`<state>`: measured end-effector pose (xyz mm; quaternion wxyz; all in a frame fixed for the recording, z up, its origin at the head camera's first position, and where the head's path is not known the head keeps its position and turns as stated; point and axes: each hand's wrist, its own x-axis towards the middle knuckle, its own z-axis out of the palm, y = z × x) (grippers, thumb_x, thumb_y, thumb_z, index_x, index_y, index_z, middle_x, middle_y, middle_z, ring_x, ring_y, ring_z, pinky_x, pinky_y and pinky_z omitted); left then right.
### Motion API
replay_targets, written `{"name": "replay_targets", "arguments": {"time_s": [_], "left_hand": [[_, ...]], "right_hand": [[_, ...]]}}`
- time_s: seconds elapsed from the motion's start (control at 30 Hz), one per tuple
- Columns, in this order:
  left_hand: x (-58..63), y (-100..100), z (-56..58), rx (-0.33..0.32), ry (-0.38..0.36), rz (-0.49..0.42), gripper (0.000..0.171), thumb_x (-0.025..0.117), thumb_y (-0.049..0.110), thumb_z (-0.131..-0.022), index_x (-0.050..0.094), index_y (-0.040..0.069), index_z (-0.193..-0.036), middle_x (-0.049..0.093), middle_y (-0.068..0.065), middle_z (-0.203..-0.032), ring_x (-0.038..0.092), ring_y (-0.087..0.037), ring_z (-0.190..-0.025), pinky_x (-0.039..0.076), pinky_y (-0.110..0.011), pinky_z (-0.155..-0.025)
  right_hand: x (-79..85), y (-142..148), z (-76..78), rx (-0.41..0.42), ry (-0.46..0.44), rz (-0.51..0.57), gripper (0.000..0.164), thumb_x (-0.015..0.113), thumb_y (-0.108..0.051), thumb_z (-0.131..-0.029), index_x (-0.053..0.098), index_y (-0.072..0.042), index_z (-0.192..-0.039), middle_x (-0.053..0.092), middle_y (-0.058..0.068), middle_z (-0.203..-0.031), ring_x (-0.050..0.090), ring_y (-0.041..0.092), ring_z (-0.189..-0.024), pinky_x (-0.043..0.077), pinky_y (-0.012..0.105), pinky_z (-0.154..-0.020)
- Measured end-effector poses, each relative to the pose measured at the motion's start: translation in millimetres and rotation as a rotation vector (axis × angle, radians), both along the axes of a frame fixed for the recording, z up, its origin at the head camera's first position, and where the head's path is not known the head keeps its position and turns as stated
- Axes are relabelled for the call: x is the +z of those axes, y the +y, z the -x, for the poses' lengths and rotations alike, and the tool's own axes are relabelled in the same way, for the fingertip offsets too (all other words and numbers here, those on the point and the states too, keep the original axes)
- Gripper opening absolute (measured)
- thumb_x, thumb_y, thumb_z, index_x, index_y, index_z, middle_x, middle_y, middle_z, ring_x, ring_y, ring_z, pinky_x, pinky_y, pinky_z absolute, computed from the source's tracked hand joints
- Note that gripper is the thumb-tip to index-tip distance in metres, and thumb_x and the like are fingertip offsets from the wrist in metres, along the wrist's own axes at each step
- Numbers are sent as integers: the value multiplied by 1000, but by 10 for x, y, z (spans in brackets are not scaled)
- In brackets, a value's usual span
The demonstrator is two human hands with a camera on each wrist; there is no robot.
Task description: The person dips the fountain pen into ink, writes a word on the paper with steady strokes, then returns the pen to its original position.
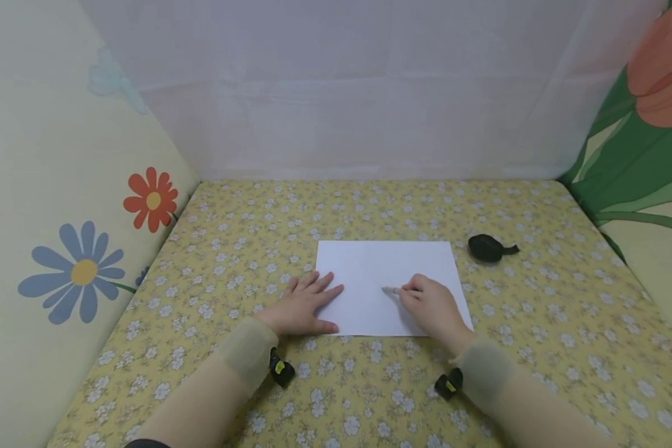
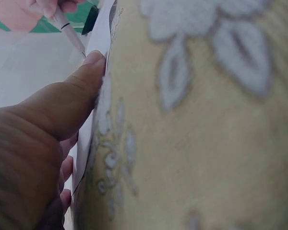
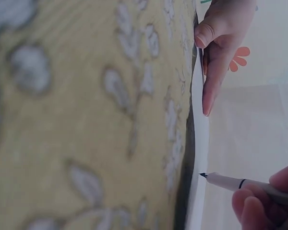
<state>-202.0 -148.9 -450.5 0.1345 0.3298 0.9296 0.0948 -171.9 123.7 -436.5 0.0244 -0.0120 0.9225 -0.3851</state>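
Observation:
A white sheet of paper (image 1: 364, 261) lies flat on the flowered tablecloth. My left hand (image 1: 308, 305) rests on its left side, fingers spread and straight, with the thumb at the near edge. Over the right half of the sheet, my right hand (image 1: 434, 308) pinches a grey marker pen (image 1: 393, 290) between thumb and fingers. The pen's dark tip points left, close over the middle of the paper. In the right wrist view the marker (image 3: 225, 181) shows a pale barrel with a dark ring, its tip right at the paper's surface.
A small black pouch-like object with a short tail (image 1: 486, 248) lies right of the paper. The yellow flowered tablecloth (image 1: 246, 249) covers the table. A white curtain (image 1: 369, 93) hangs behind, and painted flower panels stand on both sides.

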Motion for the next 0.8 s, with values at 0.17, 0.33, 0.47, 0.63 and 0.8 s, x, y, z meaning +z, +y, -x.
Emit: {"name": "replay_targets", "arguments": {"time_s": [0.17, 0.33, 0.47, 0.63, 0.8], "left_hand": [[10, 0, -1, 0, -12, -6, 80, 44, 66, -72, 17, 27, -137, 3, -2, -143, -3, -27, -127, -2, -53, -96], [9, -12, 9, 3, -6, 4, 80, 44, 66, -72, 17, 28, -137, 2, -2, -143, -4, -27, -127, -2, -53, -96], [10, -9, -1, -1, -11, -5, 81, 45, 65, -72, 17, 27, -137, 3, -2, -143, -3, -28, -127, -2, -54, -96], [10, -2, -5, -2, -9, -2, 81, 44, 66, -72, 17, 28, -137, 2, -2, -143, -3, -27, -127, -3, -54, -96], [9, 4, -5, -7, -7, -13, 81, 43, 66, -72, 15, 27, -138, 2, -2, -143, -4, -28, -127, -3, -53, -96]], "right_hand": [[22, 52, -53, -14, -13, 0, 11, 52, -29, -81, 57, -19, -80, 54, -3, -68, 43, 18, -52, 37, 30, -45], [32, 84, -82, -13, -36, 19, 12, 53, -29, -82, 57, -18, -80, 53, -1, -66, 42, 19, -52, 36, 30, -44], [32, 93, -94, 6, -22, 15, 12, 52, -28, -82, 57, -17, -81, 53, -1, -66, 41, 18, -51, 36, 29, -43], [117, 167, -84, -38, 20, 154, 20, 54, -38, -82, 56, -18, -84, 60, 0, -75, 50, 19, -56, 41, 31, -46], [240, 345, -30, -95, -33, 412, 37, 56, -44, -79, 55, -11, -94, 62, 12, -90, 58, 24, -78, 47, 39, -64]]}}
